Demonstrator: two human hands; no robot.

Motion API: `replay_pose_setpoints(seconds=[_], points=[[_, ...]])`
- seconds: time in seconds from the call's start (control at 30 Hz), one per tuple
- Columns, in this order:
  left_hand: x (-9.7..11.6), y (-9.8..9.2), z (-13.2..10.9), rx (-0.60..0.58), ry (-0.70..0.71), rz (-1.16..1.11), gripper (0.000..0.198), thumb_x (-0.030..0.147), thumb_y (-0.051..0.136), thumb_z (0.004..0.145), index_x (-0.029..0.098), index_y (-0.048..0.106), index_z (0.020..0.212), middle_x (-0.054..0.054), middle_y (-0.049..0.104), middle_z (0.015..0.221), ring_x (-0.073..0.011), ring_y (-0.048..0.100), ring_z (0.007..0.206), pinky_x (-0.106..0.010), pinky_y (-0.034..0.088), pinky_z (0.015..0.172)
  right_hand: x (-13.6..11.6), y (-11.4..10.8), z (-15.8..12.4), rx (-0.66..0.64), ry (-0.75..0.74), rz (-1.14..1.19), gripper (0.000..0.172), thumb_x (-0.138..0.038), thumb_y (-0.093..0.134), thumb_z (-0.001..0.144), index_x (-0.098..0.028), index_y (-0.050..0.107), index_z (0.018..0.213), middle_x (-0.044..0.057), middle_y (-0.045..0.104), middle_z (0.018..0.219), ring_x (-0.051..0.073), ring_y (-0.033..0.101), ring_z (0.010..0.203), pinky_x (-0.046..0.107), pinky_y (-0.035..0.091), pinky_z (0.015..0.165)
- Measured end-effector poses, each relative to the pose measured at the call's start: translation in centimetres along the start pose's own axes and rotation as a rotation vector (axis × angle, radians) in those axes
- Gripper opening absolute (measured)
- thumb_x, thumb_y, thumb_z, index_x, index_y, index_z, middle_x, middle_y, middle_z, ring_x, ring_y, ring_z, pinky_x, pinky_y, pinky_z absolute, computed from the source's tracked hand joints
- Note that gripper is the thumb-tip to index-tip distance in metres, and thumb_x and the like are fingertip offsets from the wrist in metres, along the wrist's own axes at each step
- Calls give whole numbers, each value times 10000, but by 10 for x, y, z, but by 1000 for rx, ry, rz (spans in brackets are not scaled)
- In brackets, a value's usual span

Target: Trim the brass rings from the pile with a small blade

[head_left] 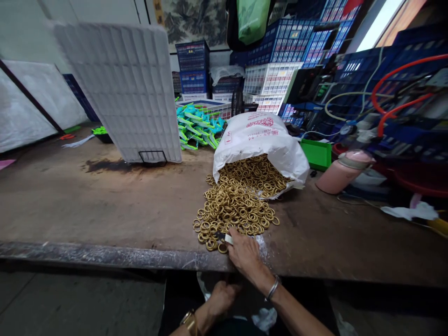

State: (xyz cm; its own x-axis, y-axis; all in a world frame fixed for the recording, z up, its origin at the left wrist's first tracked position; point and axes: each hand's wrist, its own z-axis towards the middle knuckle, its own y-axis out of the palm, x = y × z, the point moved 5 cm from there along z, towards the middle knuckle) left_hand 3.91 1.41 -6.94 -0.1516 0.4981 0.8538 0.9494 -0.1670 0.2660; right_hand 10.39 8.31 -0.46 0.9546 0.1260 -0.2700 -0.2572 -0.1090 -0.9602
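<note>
A heap of brass rings (236, 210) spills from a white sack (261, 137) lying on its side on the worn workbench (105, 205). My right hand (247, 254) rests at the near edge of the heap, fingers closed round a small tool with a white handle and dark tip (226, 238) that points into the rings. My left hand (220, 298) hangs below the bench edge, fingers curled; what it holds, if anything, is hidden. Bracelets sit on both wrists.
A tall white moulded tray (122, 88) stands upright on the bench. Behind it lie green-blue plastic parts (196, 126), stacked blue and white crates (269, 74), a green box (317, 154), a pink bottle on its side (341, 172), and red hoses (399, 88) at right.
</note>
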Motion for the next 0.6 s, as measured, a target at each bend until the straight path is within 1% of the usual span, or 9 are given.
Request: replay_pose_setpoints(seconds=[0.07,0.17,0.23,0.27,0.33,0.4,0.5,0.57,0.6], points=[[6,0,-6,-18,33,28,166,264,553,763,217,614,910,-14,599,951,-197,547,893,-306,446,760,0,-2,2,2,6,6,153,-162,436,769,-193,503,903,54,624,751,166,565,655,256,232,535],[15,3,-18,-131,92,152,110,212,577,698,185,665,759,5,606,698,-187,551,750,-268,426,664,1,-5,4,21,-8,33,129,-151,425,764,-200,513,845,35,617,737,141,542,619,255,208,521],[22,6,-25,-190,131,240,132,200,542,698,168,665,735,10,582,644,-155,524,662,-236,395,601,5,-8,5,53,-24,65,113,-153,419,767,-201,511,811,24,607,735,129,526,613,253,205,522],[25,5,-28,-190,138,255,139,198,526,703,161,658,730,12,571,633,-136,503,623,-220,378,571,7,-9,5,77,-35,87,106,-155,417,768,-199,508,801,21,600,741,124,517,619,249,210,527],[33,2,-29,-132,156,253,143,205,502,721,148,633,711,12,542,599,-111,460,560,-197,348,519,13,-13,6,116,-52,148,89,-157,415,766,-192,497,773,17,578,746,116,494,628,238,226,537],[43,-5,-25,-30,210,248,154,227,479,746,147,607,711,18,510,558,-101,435,514,-191,333,488,21,-14,8,112,-54,250,78,-163,411,758,-188,478,726,2,542,692,109,458,602,225,242,535],[62,-16,-17,142,398,295,165,254,472,772,166,599,830,16,519,576,-106,448,512,-201,354,508,32,-14,13,55,-35,493,95,-171,399,733,-189,440,650,-38,447,582,99,398,555,204,265,518],[75,-22,-13,223,548,354,217,249,488,771,183,593,949,-15,579,686,-126,494,582,-227,391,585,37,-13,15,13,-28,678,71,-182,407,711,-188,439,647,-51,413,571,94,382,556,193,287,518],[81,-23,-11,239,614,390,249,238,499,766,191,589,993,-36,604,756,-141,520,640,-246,403,642,38,-13,15,-10,-22,768,50,-192,419,700,-186,444,657,-55,407,572,91,381,558,189,297,519]])
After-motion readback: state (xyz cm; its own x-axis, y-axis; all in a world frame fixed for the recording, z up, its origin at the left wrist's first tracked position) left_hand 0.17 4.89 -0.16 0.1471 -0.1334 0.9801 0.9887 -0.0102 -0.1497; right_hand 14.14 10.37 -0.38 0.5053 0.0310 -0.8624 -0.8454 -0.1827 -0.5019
